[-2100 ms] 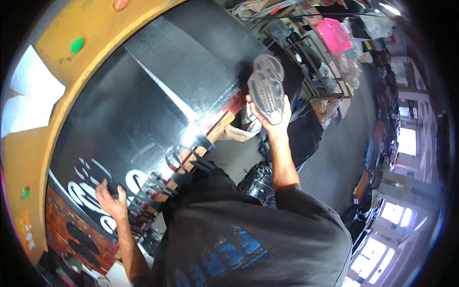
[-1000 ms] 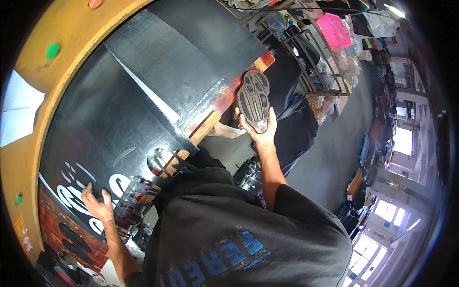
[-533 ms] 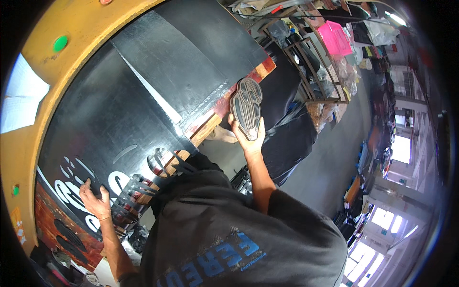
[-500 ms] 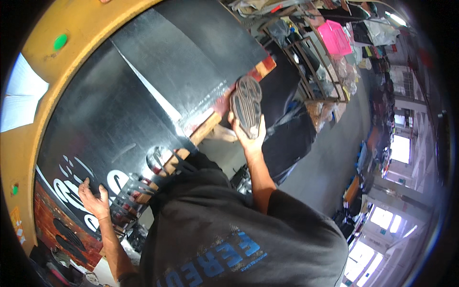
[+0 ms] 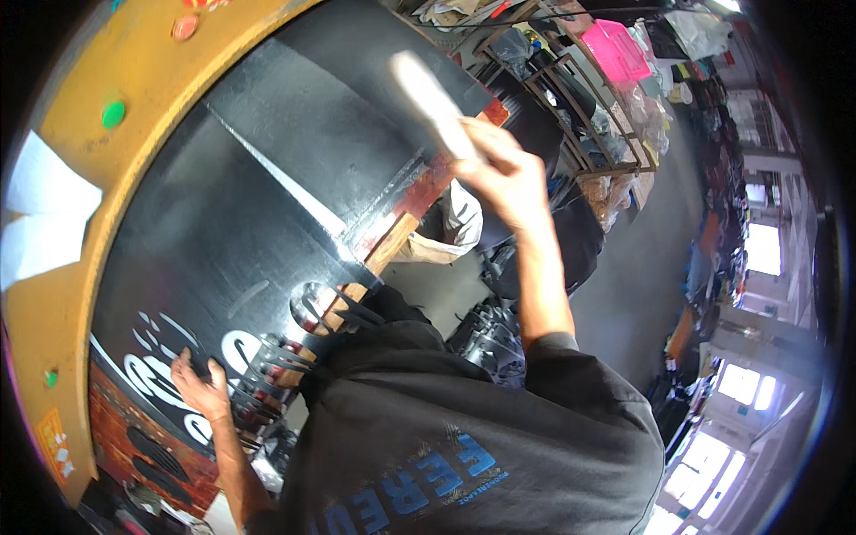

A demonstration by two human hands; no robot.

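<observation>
My right hand [image 5: 513,178] grips a shoe sole [image 5: 432,100] above the edge of the black-topped table [image 5: 232,205]. The sole is tilted nearly edge-on and smeared by motion, so a pale, narrow side shows. At the lower left, my left hand [image 5: 205,390] rests low over the tabletop with thumb and fingers apart. Beside it are white looped shapes [image 5: 143,373] and a white oval piece [image 5: 241,350]. Several black curved strips [image 5: 285,352] overhang the table edge to its right. Whether the left fingertips touch a small dark piece is unclear.
A yellow curved frame [image 5: 147,152] with green buttons borders the table's far left. Black sole-shaped pieces [image 5: 159,455] lie on a reddish board. A whitish open bag [image 5: 459,223] hangs by the table edge. Beyond stand a metal rack [image 5: 593,116] and a pink basket [image 5: 615,49].
My right hand has lifted and turned the sole, from underside showing to nearly edge-on, swinging it up and left over the table. My left hand stays near the white shapes. The view has shifted slightly.
</observation>
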